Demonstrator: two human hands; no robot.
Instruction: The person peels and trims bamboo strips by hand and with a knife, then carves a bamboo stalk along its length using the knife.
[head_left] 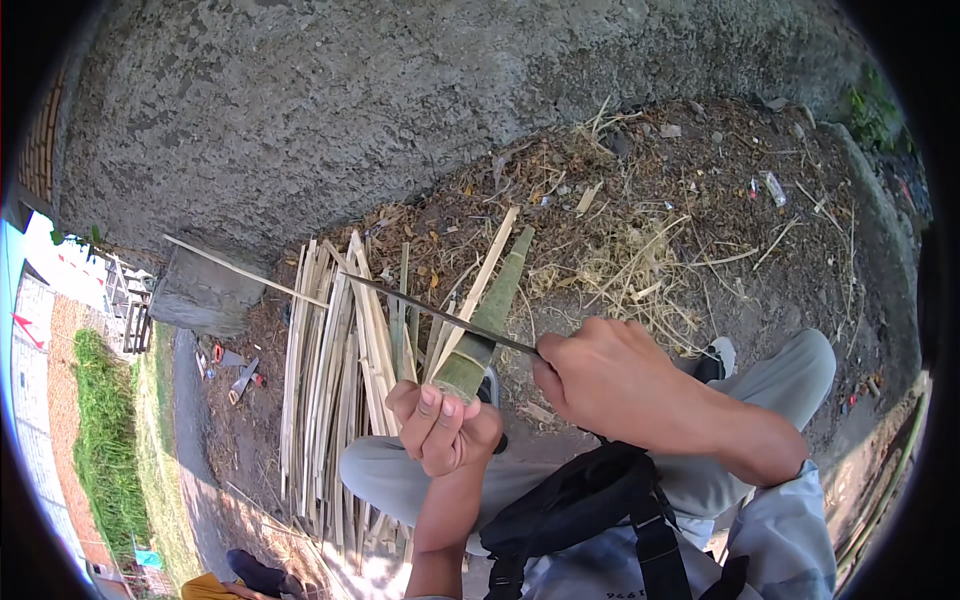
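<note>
My left hand [440, 425] grips the near end of a green split bamboo piece [487, 320] that slants up and away toward the wall. My right hand [600, 380] is closed on the handle of a long thin knife [440, 312], whose blade lies across the bamboo piece and points left. A thin pale bamboo strip [240, 270] runs on leftward from the blade's tip. Both hands are over my knees, which are in grey trousers [790, 375].
A pile of split bamboo slats [330, 380] lies on the ground to my left. Dry shavings and litter [640, 250] cover the dirt below a rough grey concrete wall [400, 110]. A black bag strap [600, 500] hangs at my chest. A small saw [242, 380] lies at far left.
</note>
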